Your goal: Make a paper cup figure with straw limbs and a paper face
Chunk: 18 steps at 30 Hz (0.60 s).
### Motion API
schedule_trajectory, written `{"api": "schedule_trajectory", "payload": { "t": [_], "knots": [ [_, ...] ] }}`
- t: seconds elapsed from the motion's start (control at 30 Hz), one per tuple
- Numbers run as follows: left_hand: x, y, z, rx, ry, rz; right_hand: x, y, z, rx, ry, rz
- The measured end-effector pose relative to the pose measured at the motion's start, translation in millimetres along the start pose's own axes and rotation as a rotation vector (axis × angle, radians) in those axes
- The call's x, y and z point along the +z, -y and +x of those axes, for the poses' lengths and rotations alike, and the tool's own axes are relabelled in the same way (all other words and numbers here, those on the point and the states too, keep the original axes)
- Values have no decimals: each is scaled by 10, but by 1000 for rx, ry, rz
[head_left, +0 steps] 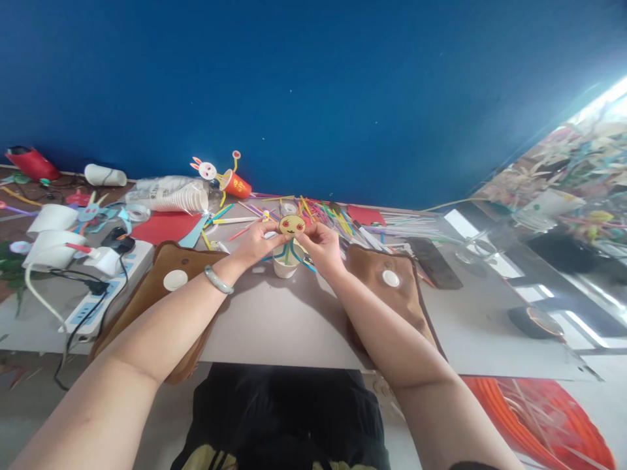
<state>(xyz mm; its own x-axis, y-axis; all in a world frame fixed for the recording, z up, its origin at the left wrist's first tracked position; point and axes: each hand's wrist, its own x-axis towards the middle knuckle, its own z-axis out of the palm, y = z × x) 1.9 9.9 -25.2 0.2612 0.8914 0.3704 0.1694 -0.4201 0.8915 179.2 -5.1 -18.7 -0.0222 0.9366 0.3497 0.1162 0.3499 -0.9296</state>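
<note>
A round yellow paper face with red eyes stands above a white paper cup at the middle of the table. My left hand pinches the face's left edge. On the other side, my right hand grips its right edge with thumb and fingers. Blue and green strips run from below the face into the cup, and blue strips also stick out at the cup's sides. The cup sits upright, its rim partly hidden behind the strips and fingers.
Brown cushioned pads lie under both forearms. Colourful sticks are strewn behind the cup. A rabbit-faced red cup leans by the wall. A power strip with cables is left; a phone and glass jar are right.
</note>
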Motion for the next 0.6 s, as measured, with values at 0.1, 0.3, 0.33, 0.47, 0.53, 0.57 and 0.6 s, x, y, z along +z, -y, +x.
{"api": "schedule_trajectory", "payload": {
  "t": [0.1,0.3,0.33,0.47,0.53,0.57,0.6],
  "knots": [
    [0,-16,-1,-16,3,9,0,4,-2,0,4,4],
    [-4,-11,-4,-1,10,-2,1,9,-9,16,22,-3],
    [-4,-10,-5,1,15,-6,0,11,-10,15,24,4],
    [-36,-7,-2,-21,34,-93,-28,17,1,-3,-4,0],
    [-87,-1,15,-59,11,-159,-60,9,25,-15,-57,1],
    [-123,4,30,-79,-23,-186,-79,2,42,-21,-91,6],
    [-166,11,50,-92,-65,-210,-100,-8,62,-29,-130,11]
  ]
}}
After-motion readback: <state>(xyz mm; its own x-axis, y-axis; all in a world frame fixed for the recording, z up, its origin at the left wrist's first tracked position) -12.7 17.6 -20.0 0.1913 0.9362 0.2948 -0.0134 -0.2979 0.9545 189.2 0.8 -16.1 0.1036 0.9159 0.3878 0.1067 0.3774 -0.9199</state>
